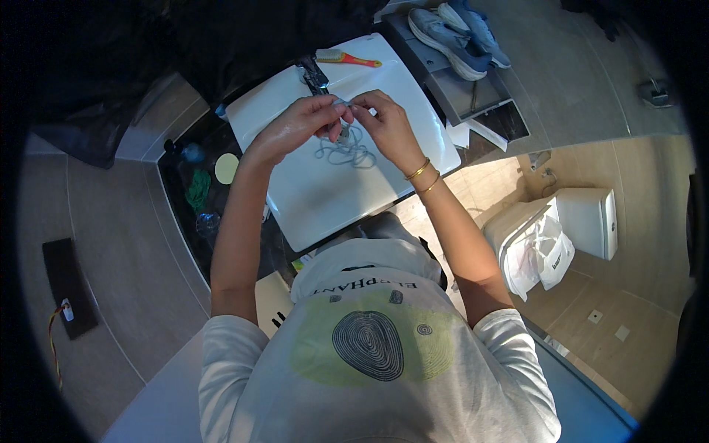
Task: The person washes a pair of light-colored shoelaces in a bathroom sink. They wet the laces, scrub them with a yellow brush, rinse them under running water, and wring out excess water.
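My left hand (299, 124) and my right hand (389, 126) meet over a white washbasin (316, 205), below the faucet (314, 76). Pinched between the fingertips of both is a short stretch of light blue-grey lace (342, 103). More of the cord, apparently a shoelace (354, 155), lies in loose loops in the basin under my hands. My fingers hide part of the held stretch. A brush (352, 58) with an orange and yellow handle rests on the basin's back rim, bristles toward the faucet.
A pair of blue-grey sneakers (451, 41) sits on a grey tray (468, 102) right of the basin. On the dark counter at left are a green mesh bundle (198, 191), a pale round object (226, 168) and a clear cup (207, 224). A toilet (584, 221) stands at right.
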Demonstrator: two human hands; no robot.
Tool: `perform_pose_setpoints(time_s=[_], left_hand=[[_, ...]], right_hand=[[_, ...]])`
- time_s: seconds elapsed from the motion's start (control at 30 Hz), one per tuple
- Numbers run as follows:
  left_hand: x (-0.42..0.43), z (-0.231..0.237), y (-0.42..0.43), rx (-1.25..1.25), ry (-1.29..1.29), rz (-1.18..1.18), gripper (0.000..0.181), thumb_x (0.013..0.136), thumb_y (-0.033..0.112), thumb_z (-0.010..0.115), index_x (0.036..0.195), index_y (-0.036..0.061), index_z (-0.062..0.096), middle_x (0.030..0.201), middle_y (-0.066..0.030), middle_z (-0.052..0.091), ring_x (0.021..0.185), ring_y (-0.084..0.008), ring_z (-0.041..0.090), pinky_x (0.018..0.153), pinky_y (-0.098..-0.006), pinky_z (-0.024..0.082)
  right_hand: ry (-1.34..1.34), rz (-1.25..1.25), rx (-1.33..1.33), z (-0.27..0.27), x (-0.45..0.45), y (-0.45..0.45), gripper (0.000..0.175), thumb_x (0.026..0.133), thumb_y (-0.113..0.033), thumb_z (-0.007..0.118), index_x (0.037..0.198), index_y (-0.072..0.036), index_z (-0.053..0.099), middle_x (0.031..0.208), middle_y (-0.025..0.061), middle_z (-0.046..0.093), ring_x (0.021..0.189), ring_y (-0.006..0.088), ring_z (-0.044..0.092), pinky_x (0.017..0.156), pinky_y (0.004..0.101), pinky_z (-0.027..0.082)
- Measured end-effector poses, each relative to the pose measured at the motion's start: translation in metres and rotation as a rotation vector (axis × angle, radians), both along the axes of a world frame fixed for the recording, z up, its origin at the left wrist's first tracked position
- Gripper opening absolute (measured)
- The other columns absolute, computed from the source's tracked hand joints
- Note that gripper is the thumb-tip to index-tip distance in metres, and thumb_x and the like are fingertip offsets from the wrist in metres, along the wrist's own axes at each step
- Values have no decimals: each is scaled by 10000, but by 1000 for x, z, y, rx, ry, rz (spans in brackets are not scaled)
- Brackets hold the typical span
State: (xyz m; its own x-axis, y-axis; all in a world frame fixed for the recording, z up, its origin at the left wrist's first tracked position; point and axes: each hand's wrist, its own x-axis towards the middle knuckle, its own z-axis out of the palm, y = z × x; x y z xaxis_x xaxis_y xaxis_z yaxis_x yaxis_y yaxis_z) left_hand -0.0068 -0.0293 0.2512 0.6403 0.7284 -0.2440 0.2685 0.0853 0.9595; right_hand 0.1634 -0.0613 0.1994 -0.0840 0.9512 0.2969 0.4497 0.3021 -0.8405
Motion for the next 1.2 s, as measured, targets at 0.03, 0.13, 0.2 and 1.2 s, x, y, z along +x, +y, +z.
perform_pose_setpoints(time_s=[0.03, 0.13, 0.2, 1.2], left_hand=[[-2, 3, 0, 7, 38, -2, 301, 886, 321, 434, 809, 81, 597, 548, -3, 493, 542, -80, 431, 541, -217, 312], [-8, 6, -1, -3, 55, -3, 291, 888, 303, 433, 798, 75, 589, 548, 1, 495, 536, -75, 426, 532, -212, 306], [-10, 9, -3, 4, 34, -12, 287, 888, 296, 432, 793, 71, 583, 546, 7, 489, 530, -71, 419, 528, -210, 304], [-67, 57, -2, 237, -339, 69, 307, 904, 329, 410, 851, 61, 548, 528, 39, 424, 484, -15, 376, 470, -150, 282]], right_hand=[[-89, -3, 29, 0, 3, 0, 183, 747, -108, 553, 908, -25, 577, 867, 99, 575, 825, 261, 526, 737, 348, 411], [-358, -122, 142, 0, 5, -5, 131, 761, -99, 523, 859, -34, 581, 808, 75, 590, 778, 263, 529, 769, 352, 390], [-286, -87, 44, -6, 11, -4, 117, 770, -94, 507, 843, -37, 578, 769, 66, 601, 760, 257, 542, 751, 340, 403], [99, -244, -184, -93, 116, 15, 221, 838, -100, 388, 871, 33, 561, 735, 115, 631, 697, 202, 616, 664, 297, 465]])
